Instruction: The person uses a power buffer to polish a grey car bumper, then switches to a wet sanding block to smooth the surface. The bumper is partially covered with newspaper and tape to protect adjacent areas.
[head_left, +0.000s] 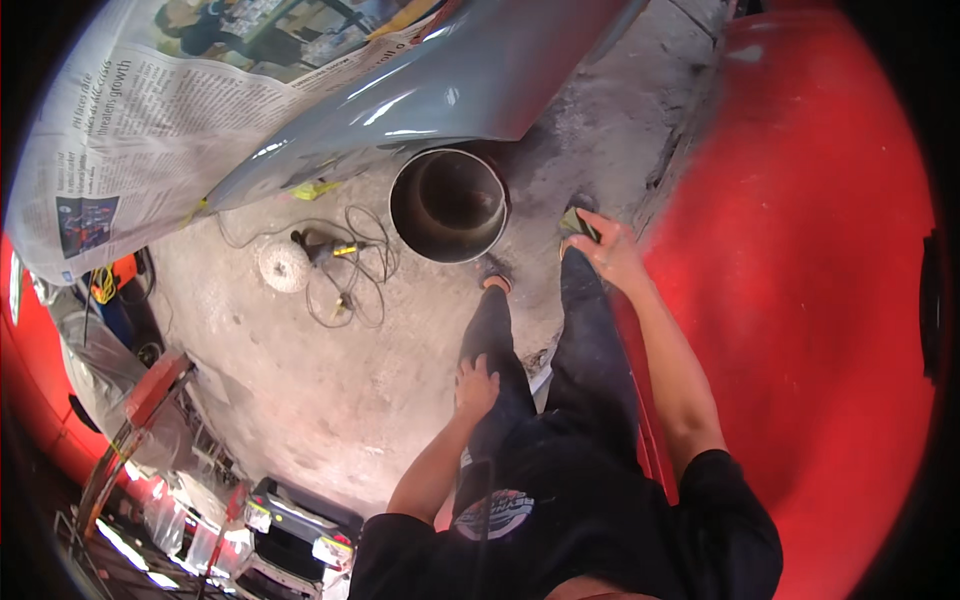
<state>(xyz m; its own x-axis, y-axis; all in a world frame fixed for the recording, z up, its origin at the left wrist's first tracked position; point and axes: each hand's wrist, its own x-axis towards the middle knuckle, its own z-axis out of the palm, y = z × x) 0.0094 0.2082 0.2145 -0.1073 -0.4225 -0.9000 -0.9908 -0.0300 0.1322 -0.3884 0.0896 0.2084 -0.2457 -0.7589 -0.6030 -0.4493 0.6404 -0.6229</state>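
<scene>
My right hand (613, 253) grips a small greenish block (580, 225), possibly a sanding pad, over my shoe beside the red car body panel (795, 247). Against my dark trousers at the knee lies my left hand (476, 386), holding nothing, with its fingers spread. Ahead of my feet is a round, open-topped metal drum (448, 259), its inside dark. Above it in the picture, a glossy grey car body panel (420, 112) reaches over the floor. Newspaper (172, 150) covers the surface adjoining that panel.
An electric polisher (324, 247) with a fluffy white pad (284, 265) lies on the concrete floor (360, 390), its looped cord (382, 300) around it. A red metal stand (154, 390) rises at the left. Beyond it are plastic-covered items and a vehicle (300, 532).
</scene>
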